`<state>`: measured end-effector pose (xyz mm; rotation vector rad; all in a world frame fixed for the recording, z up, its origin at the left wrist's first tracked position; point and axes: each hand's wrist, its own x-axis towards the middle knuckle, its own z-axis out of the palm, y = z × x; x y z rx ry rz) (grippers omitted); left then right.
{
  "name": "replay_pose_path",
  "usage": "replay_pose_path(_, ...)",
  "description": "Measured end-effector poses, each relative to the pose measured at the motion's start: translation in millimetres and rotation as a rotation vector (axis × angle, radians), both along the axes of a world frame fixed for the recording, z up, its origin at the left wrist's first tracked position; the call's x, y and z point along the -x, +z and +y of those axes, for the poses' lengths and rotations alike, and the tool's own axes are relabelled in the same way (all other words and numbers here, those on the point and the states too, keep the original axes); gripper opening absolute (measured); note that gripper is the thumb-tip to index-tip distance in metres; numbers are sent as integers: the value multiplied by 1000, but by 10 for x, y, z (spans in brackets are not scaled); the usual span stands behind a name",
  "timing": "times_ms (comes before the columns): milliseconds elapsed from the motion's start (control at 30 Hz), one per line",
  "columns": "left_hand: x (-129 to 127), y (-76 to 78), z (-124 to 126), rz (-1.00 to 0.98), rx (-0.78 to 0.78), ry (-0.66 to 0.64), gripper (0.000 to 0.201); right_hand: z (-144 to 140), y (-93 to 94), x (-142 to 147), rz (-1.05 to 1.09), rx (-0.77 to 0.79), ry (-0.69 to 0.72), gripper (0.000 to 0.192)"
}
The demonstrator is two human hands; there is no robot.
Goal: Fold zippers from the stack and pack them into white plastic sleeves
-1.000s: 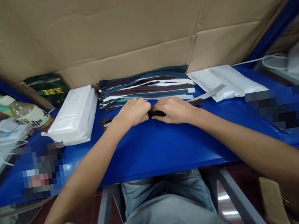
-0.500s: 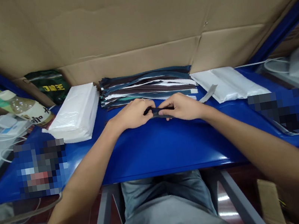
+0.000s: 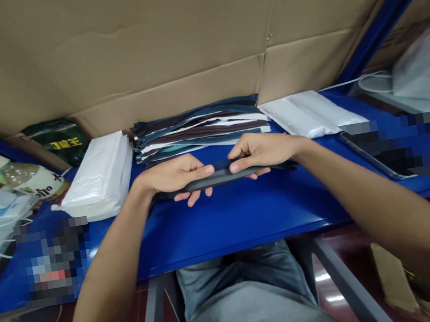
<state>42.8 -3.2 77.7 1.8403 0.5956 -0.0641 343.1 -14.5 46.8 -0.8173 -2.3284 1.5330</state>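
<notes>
A flat black zipper (image 3: 223, 175), perhaps several layered together, stretches level between my two hands just above the blue table. My left hand (image 3: 180, 174) grips its left part, thumb on top and fingers curled beneath. Opposite, my right hand (image 3: 260, 151) pinches it the same way, the thumbtips a short gap apart. The zipper's ends stick out past both hands. Just beyond my hands lies a pile of zippers (image 3: 197, 128) in dark blue, brown, white and green.
White plastic packets are stacked (image 3: 96, 169) left of the pile, with another white packet (image 3: 305, 114) to the right. A drink bottle (image 3: 30, 179) and dark green pouch (image 3: 59, 142) stand at left. A phone-like slab (image 3: 377, 154) lies right. Cardboard (image 3: 162, 33) backs the blue table (image 3: 225, 224).
The dark bunched piece between my hands now lies straight and flat. My hands have turned so the thumbs rest on top. The view has shifted slightly to the right.
</notes>
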Motion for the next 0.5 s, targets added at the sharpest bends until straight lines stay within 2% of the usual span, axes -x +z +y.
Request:
replay_pose_path(133,91,89,-4,-30,131,-16,64,-24,35,-62,40,40,-23,46)
replay_pose_path(233,132,137,-16,-27,147,-46,56,-42,16,-29,115,71,-9,47)
replay_pose_path(333,114,116,-12,-145,7,7,50,-33,-43,36,217,87,-29,50)
replay_pose_path(433,37,0,37,-365,-239,163,58,-4,-107,88,316,-2,-134,50)
replay_pose_path(500,-32,-106,83,-483,-339,279,60,9,-147,119,348,-87,-188,47)
